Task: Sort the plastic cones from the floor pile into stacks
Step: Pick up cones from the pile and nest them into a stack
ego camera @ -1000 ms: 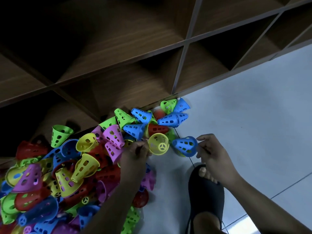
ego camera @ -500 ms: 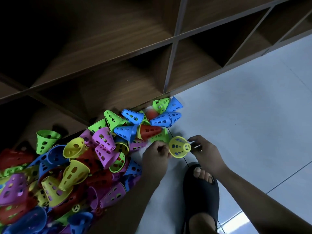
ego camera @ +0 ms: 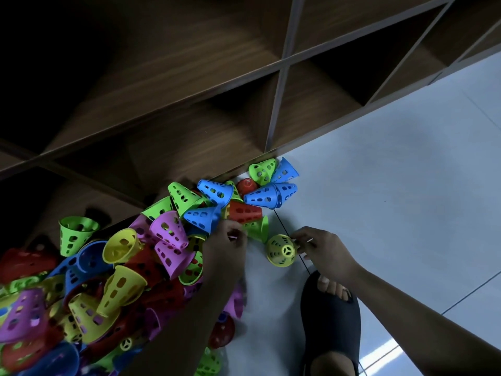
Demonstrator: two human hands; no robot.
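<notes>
A yellow cone (ego camera: pixel 280 252) is being pinched near its narrow end by the curled fingers of the right hand (ego camera: pixel 324 251), just off the right edge of the pile (ego camera: pixel 108 280), low over the floor (ego camera: pixel 393 191). The left hand (ego camera: pixel 226 241) is being held at the pile's right edge, fingers curled beside a green cone (ego camera: pixel 256 227); whether anything is being gripped there cannot be told. A foot in a sandal (ego camera: pixel 333 321) is being rested right of the pile.
</notes>
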